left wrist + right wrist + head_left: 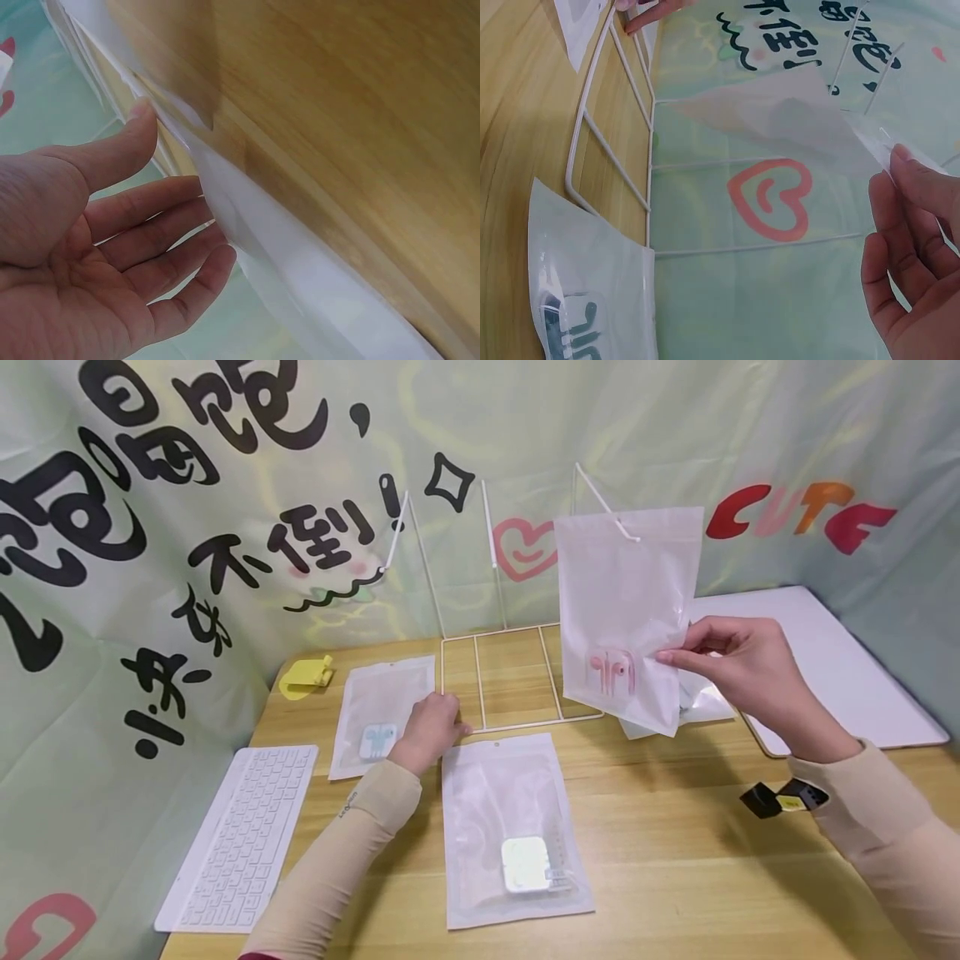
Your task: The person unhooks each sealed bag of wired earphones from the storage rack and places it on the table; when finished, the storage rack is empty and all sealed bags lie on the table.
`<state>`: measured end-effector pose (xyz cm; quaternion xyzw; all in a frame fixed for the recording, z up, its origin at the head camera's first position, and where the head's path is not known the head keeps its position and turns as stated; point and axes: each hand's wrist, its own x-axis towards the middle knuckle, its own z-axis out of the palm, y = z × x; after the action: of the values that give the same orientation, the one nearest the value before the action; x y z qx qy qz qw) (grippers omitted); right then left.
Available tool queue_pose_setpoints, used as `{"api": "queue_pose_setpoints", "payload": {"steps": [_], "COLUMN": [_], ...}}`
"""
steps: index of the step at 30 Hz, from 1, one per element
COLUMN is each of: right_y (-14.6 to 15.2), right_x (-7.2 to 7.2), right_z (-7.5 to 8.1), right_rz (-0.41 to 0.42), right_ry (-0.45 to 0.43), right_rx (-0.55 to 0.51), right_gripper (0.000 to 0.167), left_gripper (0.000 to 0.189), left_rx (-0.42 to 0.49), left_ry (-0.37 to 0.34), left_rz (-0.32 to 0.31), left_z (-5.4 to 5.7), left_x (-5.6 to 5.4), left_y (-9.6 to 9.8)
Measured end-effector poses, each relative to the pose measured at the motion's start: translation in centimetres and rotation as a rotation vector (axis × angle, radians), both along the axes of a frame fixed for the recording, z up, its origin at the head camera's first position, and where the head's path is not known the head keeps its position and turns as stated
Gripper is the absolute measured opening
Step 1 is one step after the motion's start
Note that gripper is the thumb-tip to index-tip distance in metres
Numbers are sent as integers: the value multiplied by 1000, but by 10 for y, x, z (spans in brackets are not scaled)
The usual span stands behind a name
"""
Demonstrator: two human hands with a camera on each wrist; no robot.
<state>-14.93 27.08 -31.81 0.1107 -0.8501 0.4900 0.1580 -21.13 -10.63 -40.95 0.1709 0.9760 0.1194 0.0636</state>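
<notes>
My right hand (738,664) pinches the lower right edge of a white zip pouch (630,568) with pink earphones (612,671) inside. The pouch's top hangs at the tip of a hook on a white wire rack (517,727). The right wrist view shows thumb and fingers (911,255) at the pouch's thin edge. Beside the front left corner of the rack base rests my left hand (431,731), thumb touching the wire. Its fingers (161,232) are loosely bent against a white pouch edge in the left wrist view.
A pouch with pale blue earphones (382,718) lies left, and one with a white square case (525,864) lies in front. Another pouch (592,300) sits right of the rack. Also present are a keyboard (243,835), a yellow item (306,674) and a white board (840,668).
</notes>
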Motion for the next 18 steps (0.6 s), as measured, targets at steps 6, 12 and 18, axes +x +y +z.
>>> {"api": "queue_pose_setpoints", "payload": {"steps": [6, 12, 18], "right_y": [1, 1, 2], "right_x": [12, 22, 30], "right_z": [0, 2, 1], "right_rz": [23, 20, 18], "right_ry": [-2, 9, -9], "right_rx": [-13, -16, -31], "right_gripper": [12, 14, 15], "left_gripper": [33, 34, 36], "left_rx": [2, -7, -8], "left_ry": [1, -4, 8], "left_rz": [0, 2, 0], "left_z": [-1, -2, -3], "left_x": [0, 0, -1], "left_y": [0, 0, 0]}}
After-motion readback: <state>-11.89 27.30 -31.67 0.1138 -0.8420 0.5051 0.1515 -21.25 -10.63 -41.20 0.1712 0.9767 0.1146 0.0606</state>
